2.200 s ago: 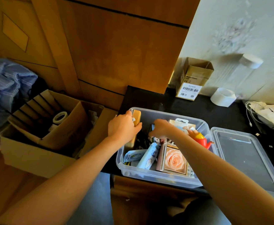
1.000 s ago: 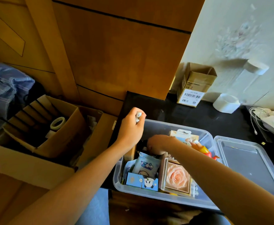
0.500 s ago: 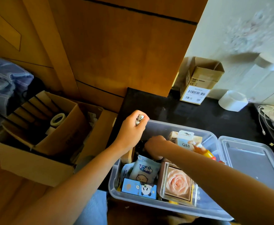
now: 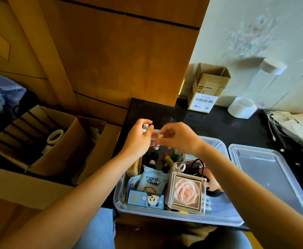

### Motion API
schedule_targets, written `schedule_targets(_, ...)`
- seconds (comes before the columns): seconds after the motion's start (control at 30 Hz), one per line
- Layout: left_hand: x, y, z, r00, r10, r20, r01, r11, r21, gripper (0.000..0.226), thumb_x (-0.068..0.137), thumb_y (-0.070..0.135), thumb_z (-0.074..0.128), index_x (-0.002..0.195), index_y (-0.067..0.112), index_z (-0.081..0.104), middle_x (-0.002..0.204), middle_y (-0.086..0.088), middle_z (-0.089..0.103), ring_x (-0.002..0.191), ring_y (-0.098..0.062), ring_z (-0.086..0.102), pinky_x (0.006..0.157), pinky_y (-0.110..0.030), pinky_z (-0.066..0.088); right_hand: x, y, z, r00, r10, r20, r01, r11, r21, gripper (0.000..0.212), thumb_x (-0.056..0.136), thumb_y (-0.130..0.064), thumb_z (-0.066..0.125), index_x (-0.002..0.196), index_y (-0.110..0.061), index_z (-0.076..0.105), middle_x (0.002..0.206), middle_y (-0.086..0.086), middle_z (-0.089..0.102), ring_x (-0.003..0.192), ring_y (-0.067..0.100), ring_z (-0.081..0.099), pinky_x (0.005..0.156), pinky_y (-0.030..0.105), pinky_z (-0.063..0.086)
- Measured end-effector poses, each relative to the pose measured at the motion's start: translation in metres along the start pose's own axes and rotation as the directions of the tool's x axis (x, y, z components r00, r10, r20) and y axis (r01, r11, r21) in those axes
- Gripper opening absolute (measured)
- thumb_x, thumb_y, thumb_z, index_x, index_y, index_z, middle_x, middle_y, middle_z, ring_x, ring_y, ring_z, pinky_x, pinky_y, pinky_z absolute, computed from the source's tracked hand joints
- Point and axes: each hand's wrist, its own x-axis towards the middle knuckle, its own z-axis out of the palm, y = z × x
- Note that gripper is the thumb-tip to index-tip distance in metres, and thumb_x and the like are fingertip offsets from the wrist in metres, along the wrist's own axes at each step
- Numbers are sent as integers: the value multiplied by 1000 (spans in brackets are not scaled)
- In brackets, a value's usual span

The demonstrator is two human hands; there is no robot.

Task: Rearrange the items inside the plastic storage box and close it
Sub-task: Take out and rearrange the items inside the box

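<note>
Plastic storage box: open, directly below 2 raised hands. Left hand grips small white items; right hand pinches pale piece. Lid nearer right hand.

Clear plastic storage box stands open on the black surface, packed with a rose-print clear case and blue packets. Its clear flat lid lies at 3 o'clock, touching.
</note>
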Motion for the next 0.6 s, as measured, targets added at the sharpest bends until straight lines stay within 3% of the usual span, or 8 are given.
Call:
schedule_targets(0.1,-5,8,2,994,-93,63,100,988,-121,17,100,16,43,112,11,54,89,-14,66,64,-25,69,54,-31,59,-1,-11,0,995,-26,-97,32,998,52,12,78,-26,74,80,-17,65,61,-7,65,47,-2,56,48,11,45)
schedule_targets(0.2,-7,12,-3,977,-176,118,198,955,-222,18,102,17,40,94,14,56,66,-10,62,43,-14,56,36,-20,41,-2,-18,-2,996,-23,-86,33,991,126,17,76,-22,76,87,-17,64,68,-4,67,52,2,59,52,13,48)
schedule_targets(0.3,-7,10,-10,959,-222,174,262,931,-254,20,101,21,42,87,13,54,58,-5,55,38,-10,46,33,-17,26,0,-17,-9,992,9,-125,7,992,126,18,79,-25,73,93,-15,66,77,-2,65,63,6,58,62,19,48)
schedule_targets(0.37,-7,6,-16,956,-223,188,268,926,-266,22,100,29,45,86,13,52,59,-4,54,38,-10,44,34,-17,27,4,-10,-13,997,47,-64,-46,999,24,13,86,-21,64,95,-11,67,82,2,67,64,8,57,62,18,46)
schedule_targets(0.47,-6,2,-24,956,-227,185,276,912,-305,32,96,43,47,92,11,53,58,-2,53,41,-9,45,36,-19,32,9,3,-5,948,245,201,-181,939,-292,22,93,-17,51,106,-7,67,97,8,69,65,11,58,63,18,44)
schedule_targets(0.6,-6,0,-29,950,-246,194,300,894,-332,37,93,47,49,95,11,55,57,0,55,41,-9,45,35,-18,31,19,12,20,945,234,229,-30,758,-651,31,94,-20,46,120,-9,59,117,11,62,104,25,57,79,28,40)
